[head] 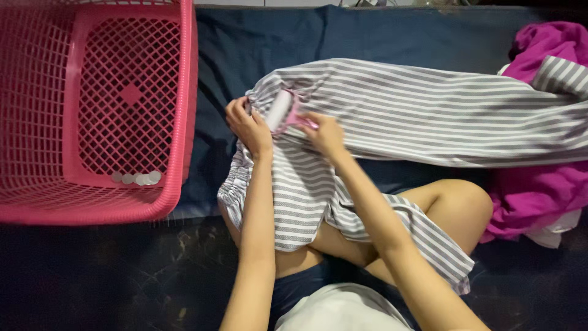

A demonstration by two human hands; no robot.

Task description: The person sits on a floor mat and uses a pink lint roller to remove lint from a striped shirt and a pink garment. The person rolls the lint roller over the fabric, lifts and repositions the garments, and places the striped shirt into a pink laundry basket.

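Striped trousers (392, 110), grey and white, lie spread across a dark blue cloth (257, 37) on the floor, one leg stretched away toward a heap of magenta fabric (539, 190), the other draped down over the seated person's bare knee (456, 202).

From the head camera, a lint roller (280, 110) with a white roll and pink handle rests on the trousers close to their gathered waistband. The right hand (324, 133) has its grip closed around the pink handle, just beside the roll. The left hand (248, 125) sits on the other side of the roller, its grip pinching the waistband fabric of the trousers and bunching it up. Both forearms reach in over the lower trouser leg.

Well to the waistband side of the trousers stands a pink plastic laundry basket (184, 122) with lattice walls, its near edge resting partly on the blue cloth. A few small pale round discs (138, 178) lie inside it against the near wall. A second striped piece (560, 73) pokes out from the top of the magenta heap.
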